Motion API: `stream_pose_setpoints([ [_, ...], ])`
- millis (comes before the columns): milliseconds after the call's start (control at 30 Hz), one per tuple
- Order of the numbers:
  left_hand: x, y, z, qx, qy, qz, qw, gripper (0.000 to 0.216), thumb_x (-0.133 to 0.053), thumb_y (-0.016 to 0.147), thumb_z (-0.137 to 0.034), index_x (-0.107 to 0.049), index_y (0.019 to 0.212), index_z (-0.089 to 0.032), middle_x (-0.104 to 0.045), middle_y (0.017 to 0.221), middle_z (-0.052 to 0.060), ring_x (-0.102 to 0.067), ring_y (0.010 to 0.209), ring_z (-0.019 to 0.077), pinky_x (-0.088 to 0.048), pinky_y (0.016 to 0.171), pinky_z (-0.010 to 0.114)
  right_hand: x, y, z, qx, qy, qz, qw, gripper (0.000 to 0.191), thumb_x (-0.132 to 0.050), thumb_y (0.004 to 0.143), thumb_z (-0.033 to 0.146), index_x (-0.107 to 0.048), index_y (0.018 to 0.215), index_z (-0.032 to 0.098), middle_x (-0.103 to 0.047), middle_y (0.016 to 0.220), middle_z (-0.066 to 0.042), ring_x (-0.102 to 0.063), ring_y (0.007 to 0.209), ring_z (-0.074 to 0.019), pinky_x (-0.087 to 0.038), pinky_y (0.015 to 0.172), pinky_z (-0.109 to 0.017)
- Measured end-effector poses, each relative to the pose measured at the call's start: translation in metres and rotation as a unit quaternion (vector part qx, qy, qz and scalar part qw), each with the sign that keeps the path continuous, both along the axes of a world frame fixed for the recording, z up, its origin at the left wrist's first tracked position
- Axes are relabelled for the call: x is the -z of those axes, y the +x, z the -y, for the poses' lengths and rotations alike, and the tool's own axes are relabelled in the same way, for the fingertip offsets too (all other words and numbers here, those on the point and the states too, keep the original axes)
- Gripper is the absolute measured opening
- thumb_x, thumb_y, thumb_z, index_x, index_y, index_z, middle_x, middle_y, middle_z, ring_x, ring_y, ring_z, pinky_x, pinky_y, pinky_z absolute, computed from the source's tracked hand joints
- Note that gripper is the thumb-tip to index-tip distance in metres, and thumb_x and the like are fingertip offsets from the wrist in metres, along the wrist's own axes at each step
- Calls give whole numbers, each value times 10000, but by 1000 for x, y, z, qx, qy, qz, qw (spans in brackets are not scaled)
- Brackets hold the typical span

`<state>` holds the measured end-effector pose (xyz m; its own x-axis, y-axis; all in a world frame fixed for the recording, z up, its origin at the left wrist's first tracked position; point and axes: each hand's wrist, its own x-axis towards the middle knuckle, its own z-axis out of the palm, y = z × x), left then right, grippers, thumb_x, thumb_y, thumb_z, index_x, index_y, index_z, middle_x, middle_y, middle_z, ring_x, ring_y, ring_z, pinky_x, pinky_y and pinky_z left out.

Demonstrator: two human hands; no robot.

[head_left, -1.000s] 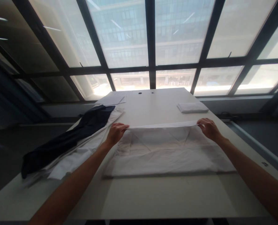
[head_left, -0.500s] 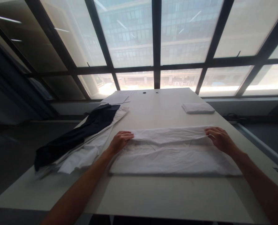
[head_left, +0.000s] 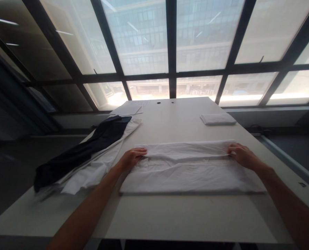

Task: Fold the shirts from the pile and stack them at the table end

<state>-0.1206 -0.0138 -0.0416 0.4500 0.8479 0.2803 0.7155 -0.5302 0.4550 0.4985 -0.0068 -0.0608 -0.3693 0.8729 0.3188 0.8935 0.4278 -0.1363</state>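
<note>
A white garment (head_left: 190, 178), folded into a wide flat strip, lies crosswise on the white table in front of me. Its far part is turned over toward me as a flap, whose wrinkled edge runs between my hands. At the left end of that edge, my left hand (head_left: 132, 158) pinches the cloth between thumb and fingers. My right hand (head_left: 242, 155) grips the right end the same way, fingers curled over the fabric. The thumbs are partly hidden. What kind of garment it is I cannot tell.
Dark navy clothing (head_left: 92, 146) lies over white clothing (head_left: 92, 177) at the table's left, partly over the edge. Paper sheets (head_left: 125, 110) sit at the back left. A small folded white cloth (head_left: 218, 119) rests at the back right. Windows (head_left: 146, 38) stand beyond the white table (head_left: 170, 217).
Both hands have drawn the flap's edge slightly toward me, keeping their hold on its ends. The whole view has shifted a little. The other clothing lies as before.
</note>
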Motion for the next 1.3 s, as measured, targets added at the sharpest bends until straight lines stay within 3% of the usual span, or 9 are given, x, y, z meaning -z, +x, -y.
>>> stream_pose_setpoints([
  [200, -7, -3, 3, 4, -25, -53, 998, 377, -547, 884, -331, -763, 1189, -281, -688, 1326, 23, -603, 1292, 235, -431, 1158, 413, -5, 4, 5, 75, -75, 12, 994, 225, -557, 752, 157, -742, 805, 274, -763, 905, -48, -707, 886, -268, -539, 823, -367],
  [300, -10, 6, 0, -18, 13, -85, 996, 388, -501, 951, -405, -753, 1206, -257, -698, 1311, 45, -603, 1289, 246, -441, 1142, 418, -17, -15, 9, 112, -9, -13, 994, 303, -501, 840, 174, -763, 970, 252, -759, 1043, -88, -691, 1003, -292, -534, 910, -408],
  [400, -15, 32, -8, -8, 37, -100, 994, 480, -460, 995, -485, -668, 1344, -229, -631, 1409, 76, -543, 1356, 250, -386, 1178, 425, -23, -66, 6, 80, 58, -65, 993, 397, -411, 960, 229, -689, 1242, 205, -694, 1253, -134, -607, 1204, -315, -465, 1057, -455],
  [567, -13, 102, -29, 46, 15, -142, 989, 553, -397, 1038, -493, -486, 1515, -229, -435, 1581, 104, -361, 1489, 281, -272, 1219, 507, 4, -176, -16, -29, -8, -80, 996, 582, -412, 1018, 446, -377, 1563, 245, -412, 1601, -117, -301, 1499, -353, -240, 1199, -579],
  [700, 4, 141, -40, 42, 12, -168, 985, 533, -355, 1062, -456, -416, 1556, -265, -331, 1640, 87, -247, 1534, 299, -229, 1218, 564, 27, -213, -40, -68, -60, -50, 995, 643, -388, 1019, 543, -246, 1612, 338, -286, 1662, -72, -178, 1546, -320, -137, 1214, -607],
  [867, 22, 144, -38, 27, 24, -195, 980, 535, -273, 1084, -452, -380, 1574, -264, -302, 1654, 75, -227, 1541, 278, -193, 1231, 551, 16, -177, -61, -54, -124, 45, 990, 677, -227, 1041, 565, -301, 1608, 203, -210, 1677, -134, -146, 1556, -284, -121, 1234, -547],
  [1033, 25, 140, -36, 29, 26, -203, 978, 551, -218, 1088, -481, -380, 1574, -280, -285, 1661, 57, -211, 1546, 276, -185, 1231, 554, 10, -122, -75, -18, -104, 87, 991, 653, -211, 1041, 560, -353, 1590, 236, -240, 1677, -96, -141, 1559, -250, -84, 1246, -517],
  [1300, 25, 141, -36, 26, 19, -203, 979, 539, -226, 1087, -487, -384, 1570, -308, -281, 1662, 31, -201, 1549, 275, -175, 1233, 547, 11, -30, -86, 214, -168, 79, 959, 650, -147, 1049, 492, -207, 1632, 210, -92, 1708, -111, -41, 1568, -276, -56, 1208, -640],
])
